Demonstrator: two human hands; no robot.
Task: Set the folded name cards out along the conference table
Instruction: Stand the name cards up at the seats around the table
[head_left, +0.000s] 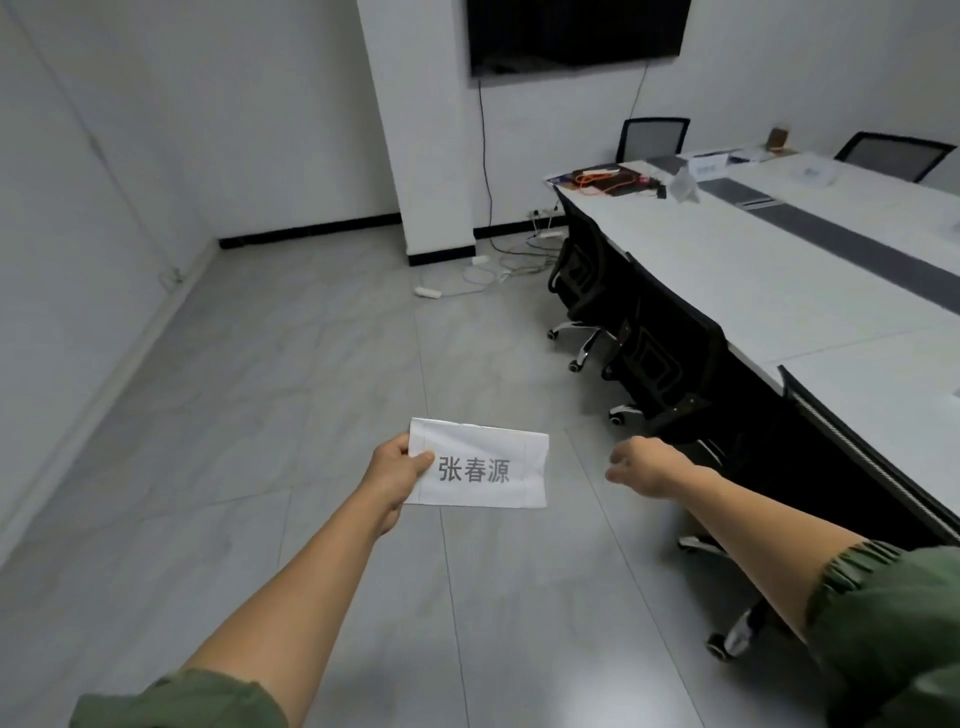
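My left hand (396, 473) pinches the left edge of a white folded name card (480, 465) printed with three dark characters, held flat over the floor. My right hand (644, 467) hovers to the card's right, apart from it, fingers loosely curled and holding nothing. The long white conference table (727, 260) runs along the right side. At its far end stand other folded name cards: one (684, 186) near the corner, one (707, 167) behind it, and one (818, 174) across the dark centre strip.
Black office chairs (670, 374) are pushed in along the table's near side, and two more (652, 137) stand at the far end. Orange cables (605, 179) lie on the far table corner. Power strips and cords (483, 270) trail on the grey floor by the pillar.
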